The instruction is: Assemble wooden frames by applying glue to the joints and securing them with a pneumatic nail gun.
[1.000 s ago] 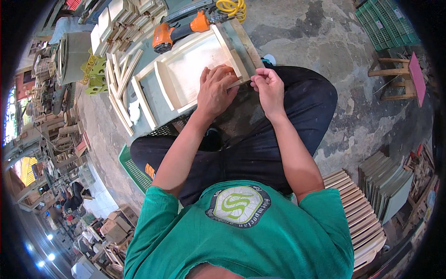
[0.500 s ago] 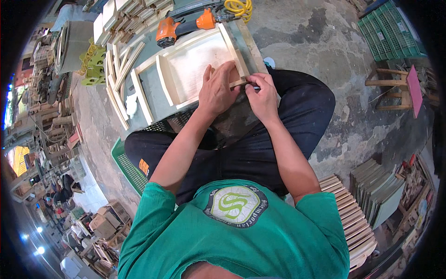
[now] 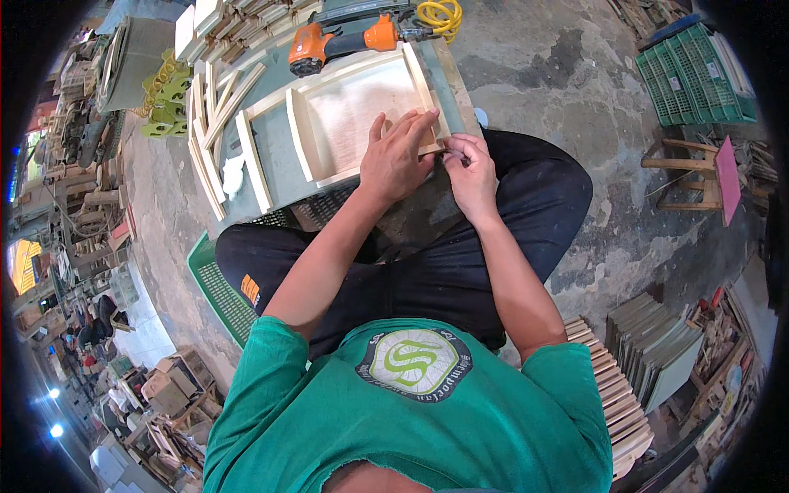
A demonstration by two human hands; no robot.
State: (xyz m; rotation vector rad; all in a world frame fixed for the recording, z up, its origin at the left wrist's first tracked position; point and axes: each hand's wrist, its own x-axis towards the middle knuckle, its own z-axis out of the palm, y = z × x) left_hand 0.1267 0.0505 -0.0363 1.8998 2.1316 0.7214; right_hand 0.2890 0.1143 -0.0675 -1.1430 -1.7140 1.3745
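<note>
A shallow wooden frame (image 3: 300,135) with a thin panel inside lies on the grey-green work surface in front of me. My left hand (image 3: 396,158) holds it near its right end, fingers reaching over the inside and thumb by the near rail. Just outside the near right corner is my right hand (image 3: 472,177), its thumb and fingers pinched together. Whatever lies between those fingertips is too small and hidden to make out. Beyond the frame rests an orange and black air nailer (image 3: 343,43), touched by neither hand.
Loose wooden strips (image 3: 215,123) and a white crumpled piece (image 3: 233,174) lie left of the frame. Stacked wood pieces (image 3: 238,25) stand behind, near a coiled yellow hose (image 3: 440,18). A green crate (image 3: 222,283) is beside my left knee; a pink-topped stool (image 3: 726,181) stands right.
The whole view has shifted slightly. My right fingers have curled in more at the corner, and the pale bit visible there before is now hidden. My left hand stays on the frame.
</note>
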